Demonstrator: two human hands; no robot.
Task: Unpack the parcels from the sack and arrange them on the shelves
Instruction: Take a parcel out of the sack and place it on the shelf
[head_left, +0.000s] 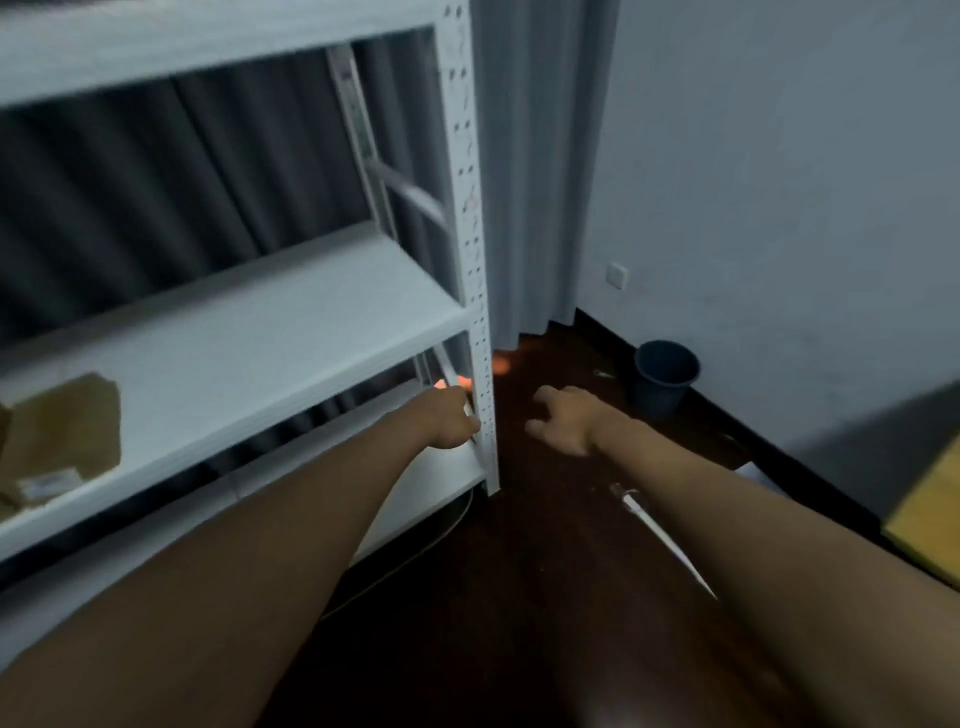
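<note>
**Both hands down by the shelf post, parcel far to the left**

One brown parcel (62, 447) lay on the middle shelf (270, 338), at its left end, well apart from both hands; blur hid its long axis. No sack showed. The left hand (449, 418) was nearer, reaching beside the white upright post (475, 260), its fingers hidden, so their state could not be told. The right hand (563, 421) hovered loose and spread over the dark floor (519, 597), holding nothing. A dark bin (665, 376) stood by the wall.
</note>
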